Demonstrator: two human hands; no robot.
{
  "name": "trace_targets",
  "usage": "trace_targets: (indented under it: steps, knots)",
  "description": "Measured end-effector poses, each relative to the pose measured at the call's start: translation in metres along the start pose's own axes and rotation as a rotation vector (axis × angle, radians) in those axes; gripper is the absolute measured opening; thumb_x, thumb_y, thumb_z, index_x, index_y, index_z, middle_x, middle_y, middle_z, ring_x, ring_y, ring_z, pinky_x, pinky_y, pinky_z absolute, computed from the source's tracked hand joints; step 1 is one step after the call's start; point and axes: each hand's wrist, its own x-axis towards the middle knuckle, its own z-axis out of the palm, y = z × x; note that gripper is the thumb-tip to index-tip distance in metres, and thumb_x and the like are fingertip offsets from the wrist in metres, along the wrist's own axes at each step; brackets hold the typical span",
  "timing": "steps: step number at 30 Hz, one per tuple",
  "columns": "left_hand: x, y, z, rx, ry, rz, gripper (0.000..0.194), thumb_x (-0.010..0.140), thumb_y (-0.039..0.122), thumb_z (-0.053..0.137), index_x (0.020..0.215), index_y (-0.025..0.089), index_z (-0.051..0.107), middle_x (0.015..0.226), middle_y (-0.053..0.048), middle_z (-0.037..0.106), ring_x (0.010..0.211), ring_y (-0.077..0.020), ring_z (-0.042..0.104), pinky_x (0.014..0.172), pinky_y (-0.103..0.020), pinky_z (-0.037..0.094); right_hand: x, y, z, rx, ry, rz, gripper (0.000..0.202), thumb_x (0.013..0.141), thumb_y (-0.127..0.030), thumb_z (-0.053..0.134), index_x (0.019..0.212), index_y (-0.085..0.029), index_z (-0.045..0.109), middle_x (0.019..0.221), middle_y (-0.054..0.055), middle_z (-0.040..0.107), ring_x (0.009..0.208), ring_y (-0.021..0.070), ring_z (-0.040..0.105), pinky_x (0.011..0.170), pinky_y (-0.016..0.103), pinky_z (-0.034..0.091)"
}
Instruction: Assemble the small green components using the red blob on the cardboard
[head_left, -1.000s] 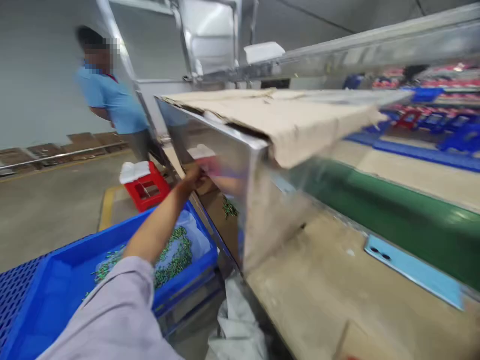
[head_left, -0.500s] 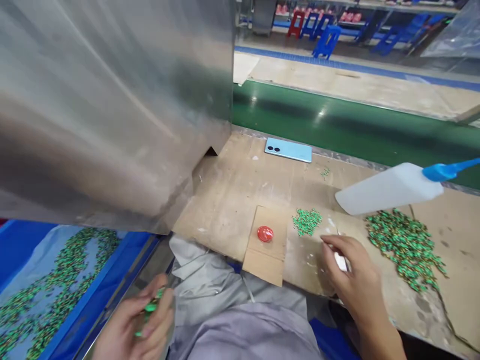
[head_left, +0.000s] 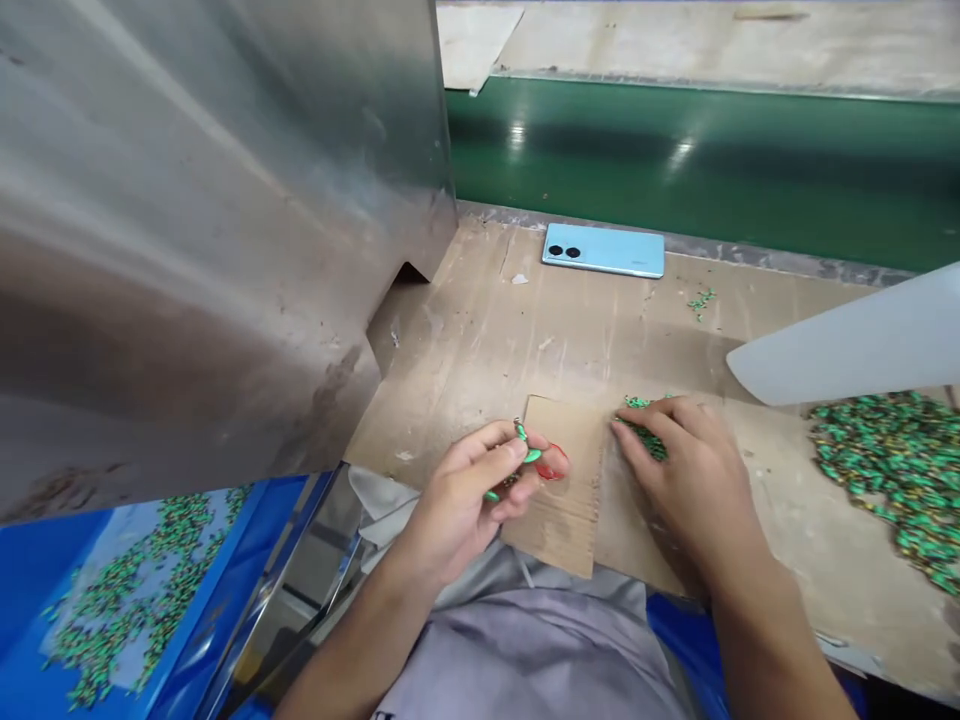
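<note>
Small green pieces with darker, gold-toned ends sit in my left hand, whose thumb and fingertips close on one of them above the cardboard. Beside the fingertips, partly covered by them, a glossy red round spot lies on a small cardboard piece. My right hand reaches over a small pile of tiny green bits, with thumb and index tips pinched together at its left edge. Whatever is between those tips is too small to make out.
A pale blue phone lies near the green belt. At right a white bottle leans over a big heap of green pieces. A metal panel walls off the left, above a blue tray of more pieces.
My left hand has come up and right from beside my lap to the red spot, still holding green pieces. My right hand has moved to the small pile, and the view has tilted down.
</note>
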Motion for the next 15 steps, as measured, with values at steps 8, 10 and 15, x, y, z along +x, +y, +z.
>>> trace_targets:
  steps: [8,10,15]
  knots:
    - [0.0,-0.002,-0.002,-0.017,0.046,0.057,0.031,0.081,0.033,0.108,0.087,0.011,0.087,0.095,-0.017,0.088,0.055,-0.0024,0.051,0.047,-0.012,0.03,0.002,-0.003,0.006,0.039,0.069,0.003,0.021,0.111,-0.031,0.06,0.096,-0.023,0.071,0.095,0.013,0.074,0.089,0.0333,0.066,0.084,0.048,0.052]
    - [-0.001,-0.003,-0.003,-0.003,0.078,0.054,0.031,0.078,0.03,0.11,0.085,0.013,0.085,0.087,-0.013,0.087,0.053,-0.0029,0.052,0.045,-0.012,0.031,0.003,-0.005,0.002,0.073,0.083,0.012,0.018,0.111,-0.029,0.06,0.096,-0.024,0.069,0.096,0.013,0.075,0.091,0.0332,0.067,0.086,0.048,0.053]
    - [-0.006,-0.008,-0.002,0.15,0.223,0.1,0.034,0.065,0.019,0.113,0.083,0.017,0.085,0.075,-0.002,0.079,0.052,-0.0062,0.057,0.044,-0.014,0.037,0.001,-0.01,-0.007,0.156,0.073,0.146,0.008,0.106,-0.029,0.067,0.099,-0.027,0.07,0.09,0.007,0.078,0.082,0.0301,0.07,0.079,0.045,0.054]
